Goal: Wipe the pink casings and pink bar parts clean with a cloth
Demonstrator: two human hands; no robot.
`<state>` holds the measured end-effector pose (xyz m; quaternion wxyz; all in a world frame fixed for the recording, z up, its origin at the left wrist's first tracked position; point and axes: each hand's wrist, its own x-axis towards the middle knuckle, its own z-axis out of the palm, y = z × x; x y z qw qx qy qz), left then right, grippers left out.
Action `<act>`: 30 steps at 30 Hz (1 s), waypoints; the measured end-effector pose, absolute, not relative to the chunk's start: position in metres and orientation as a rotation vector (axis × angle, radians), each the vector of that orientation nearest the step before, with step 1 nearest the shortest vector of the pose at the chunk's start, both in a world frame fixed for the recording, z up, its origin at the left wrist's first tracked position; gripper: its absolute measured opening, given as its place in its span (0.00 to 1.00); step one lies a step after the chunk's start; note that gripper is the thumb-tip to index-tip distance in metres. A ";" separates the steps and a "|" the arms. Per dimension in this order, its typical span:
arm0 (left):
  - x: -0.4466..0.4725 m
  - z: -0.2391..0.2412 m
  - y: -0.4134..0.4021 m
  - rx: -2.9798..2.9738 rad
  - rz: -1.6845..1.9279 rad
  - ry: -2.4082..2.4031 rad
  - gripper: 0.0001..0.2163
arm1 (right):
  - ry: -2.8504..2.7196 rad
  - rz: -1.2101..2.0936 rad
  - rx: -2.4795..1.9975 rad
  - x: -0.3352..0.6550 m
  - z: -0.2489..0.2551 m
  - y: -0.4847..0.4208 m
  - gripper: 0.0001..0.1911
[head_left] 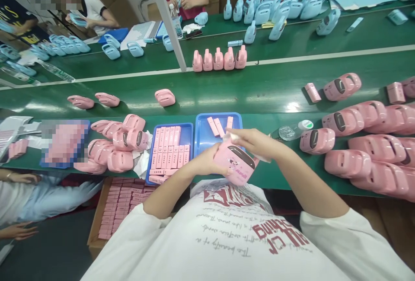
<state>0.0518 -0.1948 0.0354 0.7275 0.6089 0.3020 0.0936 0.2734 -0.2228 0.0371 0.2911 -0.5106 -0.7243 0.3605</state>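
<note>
My left hand (209,162) is wrapped round the left side of a pink handled plastic case (238,169) with a dark window and a cartoon print. It is tilted, close in front of my chest. My right hand (254,140) lies over its upper side, fingers closed on a white wipe (265,158) pressed against the case. Just behind is a blue tray (201,139) with a few slim pink boxes (213,126). A second blue tray (191,132) to its left is filled with rows of similar pink boxes (162,158).
Many pink cases (366,160) stand at the right, near a clear bottle (288,132). More pink cases (119,161) and crumpled white wipes (142,165) lie left. A carton (95,229) of pink boxes sits below the bench. Across the green belt (275,86), people handle blue cases (262,12).
</note>
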 end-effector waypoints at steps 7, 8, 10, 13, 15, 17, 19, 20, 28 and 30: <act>0.051 0.027 -0.197 1.477 0.328 0.861 0.39 | -1.660 0.848 -1.496 0.262 0.034 -0.224 0.18; 0.051 0.028 -0.198 1.502 0.366 0.888 0.38 | -1.554 0.799 -1.524 0.259 0.029 -0.229 0.19; 0.051 0.033 -0.199 1.564 0.431 0.972 0.38 | -1.338 0.665 -1.526 0.250 0.019 -0.242 0.20; 0.056 0.046 -0.199 1.727 0.513 1.104 0.38 | -1.169 0.442 -1.422 0.231 0.004 -0.257 0.22; 0.061 0.055 -0.199 1.856 0.553 1.186 0.38 | -1.217 0.345 -1.339 0.217 -0.003 -0.262 0.23; 0.067 0.060 -0.199 1.971 0.538 1.258 0.39 | -1.307 0.270 -1.276 0.207 -0.005 -0.263 0.24; 0.073 0.060 -0.199 2.059 0.465 1.292 0.39 | -1.372 0.180 -1.213 0.203 -0.004 -0.261 0.24; 0.075 0.059 -0.199 2.095 0.426 1.285 0.40 | -1.402 0.135 -1.178 0.202 -0.001 -0.258 0.25; 0.077 0.051 -0.193 2.003 0.680 1.218 0.28 | -1.870 0.088 -0.976 0.211 0.012 -0.250 0.20; 0.073 0.052 -0.191 1.939 0.754 1.247 0.33 | -1.757 0.169 -0.980 0.216 0.013 -0.256 0.23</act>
